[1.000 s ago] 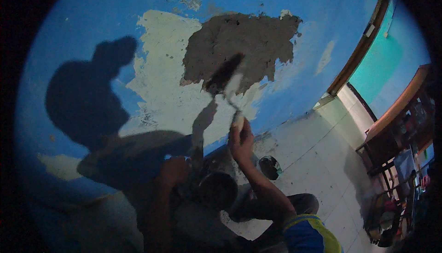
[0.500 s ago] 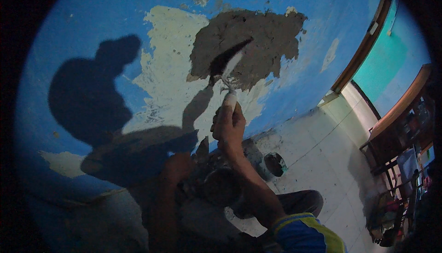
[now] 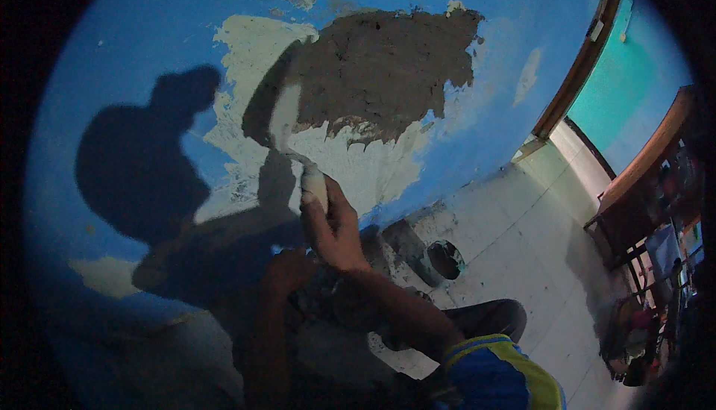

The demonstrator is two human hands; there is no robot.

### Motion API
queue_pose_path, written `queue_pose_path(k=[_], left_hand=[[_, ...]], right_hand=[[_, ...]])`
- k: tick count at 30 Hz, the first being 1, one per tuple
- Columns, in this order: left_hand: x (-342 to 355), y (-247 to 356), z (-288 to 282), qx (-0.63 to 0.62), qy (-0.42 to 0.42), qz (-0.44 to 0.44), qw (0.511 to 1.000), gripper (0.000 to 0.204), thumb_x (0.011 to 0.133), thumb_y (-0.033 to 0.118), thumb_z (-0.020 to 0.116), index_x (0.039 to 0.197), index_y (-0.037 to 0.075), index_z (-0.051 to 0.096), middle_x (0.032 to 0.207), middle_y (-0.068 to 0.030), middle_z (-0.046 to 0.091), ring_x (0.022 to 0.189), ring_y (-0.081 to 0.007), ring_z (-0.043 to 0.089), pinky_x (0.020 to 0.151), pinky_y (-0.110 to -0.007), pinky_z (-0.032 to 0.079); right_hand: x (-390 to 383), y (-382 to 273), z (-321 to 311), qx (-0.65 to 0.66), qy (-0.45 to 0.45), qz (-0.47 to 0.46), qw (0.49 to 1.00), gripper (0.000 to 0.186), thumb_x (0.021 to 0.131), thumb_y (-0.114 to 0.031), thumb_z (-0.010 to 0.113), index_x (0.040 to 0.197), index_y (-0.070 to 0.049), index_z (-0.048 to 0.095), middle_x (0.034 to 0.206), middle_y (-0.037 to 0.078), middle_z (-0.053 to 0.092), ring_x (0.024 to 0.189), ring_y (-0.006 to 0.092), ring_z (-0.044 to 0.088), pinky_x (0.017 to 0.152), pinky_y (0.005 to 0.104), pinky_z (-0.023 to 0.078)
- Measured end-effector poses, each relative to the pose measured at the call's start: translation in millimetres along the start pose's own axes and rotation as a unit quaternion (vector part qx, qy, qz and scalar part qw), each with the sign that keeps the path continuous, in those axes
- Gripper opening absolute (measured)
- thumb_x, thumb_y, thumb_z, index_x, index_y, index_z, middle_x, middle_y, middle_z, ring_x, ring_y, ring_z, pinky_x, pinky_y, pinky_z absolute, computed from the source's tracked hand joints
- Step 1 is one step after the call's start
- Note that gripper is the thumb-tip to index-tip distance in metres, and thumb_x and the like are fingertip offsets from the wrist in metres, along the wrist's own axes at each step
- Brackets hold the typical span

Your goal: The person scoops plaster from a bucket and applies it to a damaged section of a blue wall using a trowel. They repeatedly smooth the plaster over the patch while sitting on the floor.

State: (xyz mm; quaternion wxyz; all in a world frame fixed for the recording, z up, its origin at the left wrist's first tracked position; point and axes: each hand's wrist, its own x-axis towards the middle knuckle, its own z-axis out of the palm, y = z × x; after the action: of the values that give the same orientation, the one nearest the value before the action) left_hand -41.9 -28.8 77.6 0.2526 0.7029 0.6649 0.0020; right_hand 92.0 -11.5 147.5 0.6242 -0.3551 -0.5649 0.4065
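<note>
My right hand (image 3: 332, 227) is closed round the pale handle of a trowel (image 3: 285, 115). The blade points up against the wall at the left edge of a dark grey patch of wet mortar (image 3: 388, 67). Around and below that patch the paint is gone, leaving a bare pale area (image 3: 373, 160) on the blue wall (image 3: 514, 7). Lower down, in deep shade, my left hand (image 3: 289, 270) is curled like a fist near the wall's foot. What it grips is hidden by the dark and by my right arm.
A small round container (image 3: 445, 259) lies on the pale tiled floor (image 3: 514, 261), beside dark items near my knee (image 3: 496, 319). At the right stand a wooden door frame (image 3: 578, 59) and a cluttered brown table (image 3: 641, 164). My shadow (image 3: 138, 171) falls across the wall.
My right hand has carried the trowel left and slightly down, from the middle of the mortar to its left edge. The mortar's lower edge looks smoother. My left hand has barely moved.
</note>
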Motion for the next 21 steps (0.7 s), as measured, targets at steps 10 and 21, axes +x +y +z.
queue_pose_path(k=[10, 21], left_hand=[[-16.4, 3.2, -17.5, 0.000, 0.000, 0.015, 1.000, 0.042, 0.098, 0.041, 0.054, 0.108, 0.002, 0.065, 0.109, -0.0243, 0.067, 0.103, -0.0429, 0.064, 0.089, -0.054, 0.051], [-7.5, 8.8, -18.1, 0.027, -0.024, -0.014, 0.999, 0.043, 0.097, 0.040, 0.055, 0.111, 0.000, 0.063, 0.109, -0.0257, 0.068, 0.101, -0.0428, 0.067, 0.088, -0.052, 0.053]], right_hand=[[66.7, 96.4, -136.1, -0.231, 0.287, -0.205, 0.907, 0.047, 0.103, -0.028, 0.056, 0.137, 0.003, 0.044, 0.099, 0.016, 0.068, 0.083, 0.0216, 0.066, 0.072, 0.0356, 0.052], [107.9, 129.2, -207.0, -0.375, 0.226, -0.152, 0.886, 0.051, 0.101, -0.025, 0.059, 0.139, 0.004, 0.044, 0.113, 0.029, 0.066, 0.104, 0.0390, 0.069, 0.086, 0.0439, 0.055]])
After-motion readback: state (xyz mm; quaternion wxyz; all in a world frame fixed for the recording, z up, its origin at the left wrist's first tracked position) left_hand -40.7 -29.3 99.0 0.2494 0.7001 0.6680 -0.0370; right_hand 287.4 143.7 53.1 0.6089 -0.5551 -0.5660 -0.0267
